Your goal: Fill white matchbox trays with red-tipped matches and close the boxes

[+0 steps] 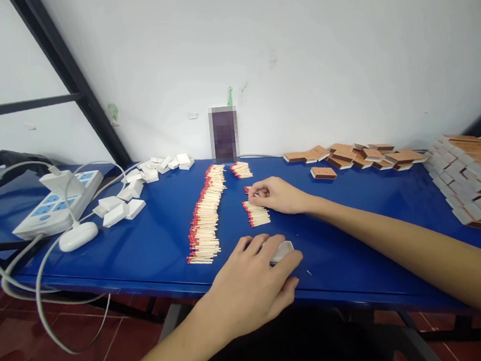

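My left hand [255, 280] is palm down near the table's front edge, its fingers curled around a small white matchbox tray [284, 251], partly hidden by them. Farther back, my right hand [276, 195] is closed in a pinch at a few red-tipped matches, mostly hidden by the fingers. Just in front of it lies a short row of matches [260, 214] with the heads to the left. Behind it sits another small group of matches [242, 170]. To the left of both hands, a long band of matches [205, 217] runs from back to front.
White matchbox trays [115, 215] lie scattered at the back left. Matchbox sleeves [360, 156] are heaped at the back right, beside stacked matchboxes [472, 182]. A power strip [37, 221] with looping cables and a white adapter [78, 236] occupies the left of the blue table [356, 249].
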Demonstrator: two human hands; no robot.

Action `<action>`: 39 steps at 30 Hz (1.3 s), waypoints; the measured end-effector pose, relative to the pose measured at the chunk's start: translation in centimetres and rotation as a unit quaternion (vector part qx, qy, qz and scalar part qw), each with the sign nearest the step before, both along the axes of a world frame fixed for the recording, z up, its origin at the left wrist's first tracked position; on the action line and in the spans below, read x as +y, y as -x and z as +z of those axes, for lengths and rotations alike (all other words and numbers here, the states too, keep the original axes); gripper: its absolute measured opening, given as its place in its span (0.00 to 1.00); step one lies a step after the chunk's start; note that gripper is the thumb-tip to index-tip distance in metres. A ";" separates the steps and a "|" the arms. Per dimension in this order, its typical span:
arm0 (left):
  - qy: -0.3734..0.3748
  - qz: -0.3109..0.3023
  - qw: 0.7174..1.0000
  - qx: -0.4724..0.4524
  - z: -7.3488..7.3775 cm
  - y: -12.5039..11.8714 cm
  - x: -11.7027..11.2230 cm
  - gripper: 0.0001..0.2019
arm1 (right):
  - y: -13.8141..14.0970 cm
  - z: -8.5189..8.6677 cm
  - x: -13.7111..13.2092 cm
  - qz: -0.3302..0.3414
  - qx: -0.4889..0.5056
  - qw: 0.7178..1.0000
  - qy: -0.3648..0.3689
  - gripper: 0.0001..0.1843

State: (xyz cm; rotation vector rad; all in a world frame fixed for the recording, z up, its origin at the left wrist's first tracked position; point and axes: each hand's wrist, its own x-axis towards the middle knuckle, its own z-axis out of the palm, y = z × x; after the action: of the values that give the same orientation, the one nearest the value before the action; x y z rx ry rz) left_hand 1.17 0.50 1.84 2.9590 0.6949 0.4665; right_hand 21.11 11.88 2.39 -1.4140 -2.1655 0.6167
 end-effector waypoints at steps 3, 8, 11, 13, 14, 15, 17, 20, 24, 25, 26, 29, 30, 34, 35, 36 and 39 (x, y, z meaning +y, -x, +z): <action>-0.002 -0.001 1.000 -0.001 0.0 0.0 0.0 0.14 | -0.1 0.0 -0.1 0.008 0.010 1.000 0.003 0.10; -0.006 -0.004 1.000 0.000 0.0 0.0 0.0 0.14 | -0.5 -0.6 -0.4 -0.023 0.047 0.998 -0.036 0.10; -0.006 -0.004 1.000 0.003 0.1 0.0 0.1 0.14 | -0.5 -1.0 -0.4 -0.074 0.054 0.992 -0.087 0.11; -0.007 -0.003 1.000 0.002 0.1 0.0 0.1 0.14 | -0.4 -1.1 -0.4 -0.091 0.044 0.989 -0.110 0.10; -0.007 -0.002 1.000 0.000 0.1 0.0 0.1 0.15 | -0.3 -1.2 -0.3 -0.096 0.039 0.988 -0.117 0.10; -0.006 -0.001 1.000 -0.001 0.1 0.0 0.0 0.15 | -0.2 -1.2 -0.3 -0.098 0.035 0.987 -0.120 0.10; -0.004 -0.002 1.000 -0.003 0.1 0.1 0.0 0.15 | -0.2 -1.2 -0.2 -0.100 0.028 0.988 -0.117 0.09; -0.001 -0.002 1.000 0.002 0.1 0.1 0.0 0.15 | -0.2 -1.1 -0.2 -0.096 0.016 0.990 -0.101 0.09; 0.000 -0.002 1.000 0.008 0.0 0.1 0.0 0.15 | -0.2 -0.9 -0.2 -0.096 0.014 0.992 -0.078 0.08; 0.000 -0.002 1.000 0.008 0.0 0.0 0.1 0.15 | -0.1 -0.9 -0.3 -0.097 0.015 0.993 -0.072 0.08; -0.001 -0.002 1.000 0.008 0.0 0.0 0.1 0.15 | -0.1 -0.9 -0.3 -0.097 0.016 0.993 -0.068 0.08; -0.002 -0.001 1.000 0.009 -0.1 0.0 0.1 0.15 | 0.0 -0.8 -0.3 -0.096 0.012 0.993 -0.065 0.07; -0.002 -0.002 1.000 0.009 -0.1 0.0 0.2 0.15 | 0.0 -0.8 -0.3 -0.094 0.012 0.993 -0.065 0.07; -0.002 -0.001 1.000 0.009 0.0 0.0 0.1 0.15 | -0.3 -0.9 -0.1 -0.081 0.017 0.995 -0.051 0.09; -0.003 -0.001 1.000 0.008 0.0 0.0 0.1 0.15 | -0.4 -0.9 -0.1 -0.077 0.018 0.996 -0.047 0.09; -0.003 -0.002 1.000 0.008 0.0 0.0 0.1 0.15 | -0.5 -0.9 0.0 -0.071 0.019 0.996 -0.044 0.10; -0.002 -0.003 1.000 0.008 0.0 0.0 0.2 0.15 | -0.7 -1.0 0.1 -0.051 0.027 0.998 -0.038 0.11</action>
State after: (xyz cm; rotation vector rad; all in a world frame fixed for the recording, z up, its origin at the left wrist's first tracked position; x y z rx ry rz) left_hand 1.22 0.65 1.84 2.9712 0.6871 0.4445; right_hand 21.84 11.95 1.37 -1.4400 -2.0383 0.5232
